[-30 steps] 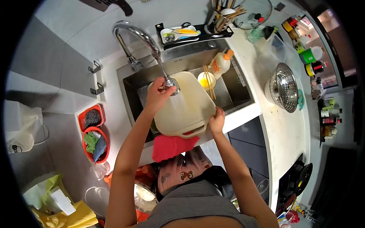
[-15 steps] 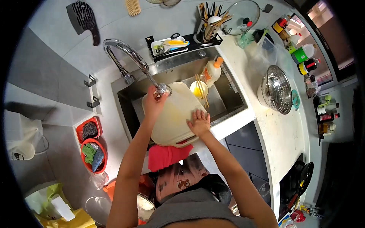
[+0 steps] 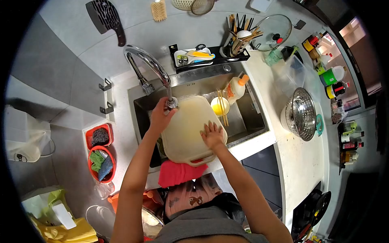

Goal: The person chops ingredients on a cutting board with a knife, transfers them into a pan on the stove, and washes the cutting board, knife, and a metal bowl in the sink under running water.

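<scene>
A pale cutting board (image 3: 187, 131) lies over the left part of the steel sink (image 3: 261, 123), its handle slot toward my body. My left hand (image 3: 161, 117) has its fingers closed around the head of the chrome faucet (image 3: 150, 61), at the board's upper left edge. Flat on the right side of the board rests my right hand (image 3: 212, 135), fingers spread. Beside the board in the sink stand a bowl (image 3: 219, 110) with yellow in it, a pair of chopsticks (image 3: 222, 106) across it, and a dish soap bottle (image 3: 235, 90) with an orange cap.
A red cloth (image 3: 180, 173) hangs at the sink's front edge. Red baskets (image 3: 100, 164) with scrubbers and cloths sit to the left. Behind the sink is a black rack (image 3: 184, 69) with utensils. On the right counter stands a steel colander (image 3: 302, 113).
The view has shifted, so the scene sits lower and slightly right. My left hand and the faucet head have moved a little left relative to the board. My right hand remains on the board.
</scene>
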`<state>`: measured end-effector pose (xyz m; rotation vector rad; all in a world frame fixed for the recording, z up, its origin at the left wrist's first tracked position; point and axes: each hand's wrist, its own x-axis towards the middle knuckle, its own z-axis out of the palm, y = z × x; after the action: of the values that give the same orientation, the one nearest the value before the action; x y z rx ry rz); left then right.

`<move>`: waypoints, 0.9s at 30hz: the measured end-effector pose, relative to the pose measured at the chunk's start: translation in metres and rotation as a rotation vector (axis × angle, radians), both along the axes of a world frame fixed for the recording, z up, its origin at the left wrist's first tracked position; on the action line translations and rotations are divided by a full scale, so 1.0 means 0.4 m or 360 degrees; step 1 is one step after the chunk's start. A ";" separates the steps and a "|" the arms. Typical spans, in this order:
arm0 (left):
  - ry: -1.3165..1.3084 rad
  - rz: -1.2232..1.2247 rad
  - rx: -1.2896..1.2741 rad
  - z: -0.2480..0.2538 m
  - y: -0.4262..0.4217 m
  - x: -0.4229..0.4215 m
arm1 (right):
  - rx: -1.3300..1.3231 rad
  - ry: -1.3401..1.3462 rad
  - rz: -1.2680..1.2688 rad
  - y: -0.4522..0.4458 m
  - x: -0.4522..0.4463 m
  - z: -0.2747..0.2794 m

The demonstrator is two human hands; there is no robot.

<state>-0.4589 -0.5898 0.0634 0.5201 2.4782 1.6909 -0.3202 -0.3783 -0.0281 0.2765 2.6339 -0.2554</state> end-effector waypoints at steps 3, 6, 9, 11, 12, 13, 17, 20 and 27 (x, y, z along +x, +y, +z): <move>-0.0054 0.0037 0.0131 -0.029 0.040 0.008 | -0.0031 0.0055 0.0003 -0.008 -0.005 -0.022; 0.0089 0.0143 0.0114 -0.056 0.061 0.003 | -0.0112 0.0165 -0.0043 -0.011 -0.008 -0.044; -0.0075 0.0079 0.0080 -0.032 0.056 0.020 | 0.0104 0.0112 -0.0254 -0.006 -0.010 -0.039; -0.0111 0.0058 -0.0016 -0.005 0.037 0.026 | 0.0168 -0.0072 -0.0553 0.014 -0.017 0.013; -0.0076 0.0031 -0.0013 -0.005 0.025 0.025 | 0.0238 0.0055 -0.0720 0.017 -0.013 0.014; -0.0040 0.0004 -0.0008 -0.008 0.008 0.021 | 0.0110 -0.0017 -0.0813 0.032 -0.021 0.017; -0.0166 0.0046 0.0515 -0.057 -0.040 -0.022 | -0.0319 -0.0154 -0.1063 0.133 -0.040 -0.035; 0.0424 0.0401 -0.0443 -0.042 -0.078 -0.085 | -0.0672 -0.0107 -0.1293 0.166 -0.046 -0.046; 0.0731 0.0151 -0.1053 -0.041 -0.059 -0.229 | -0.1834 0.0064 -0.1804 0.144 -0.037 0.019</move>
<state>-0.5504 -0.6135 0.0469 0.7690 3.1892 0.7171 -0.3352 -0.3206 -0.0206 1.2422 1.6332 -1.9588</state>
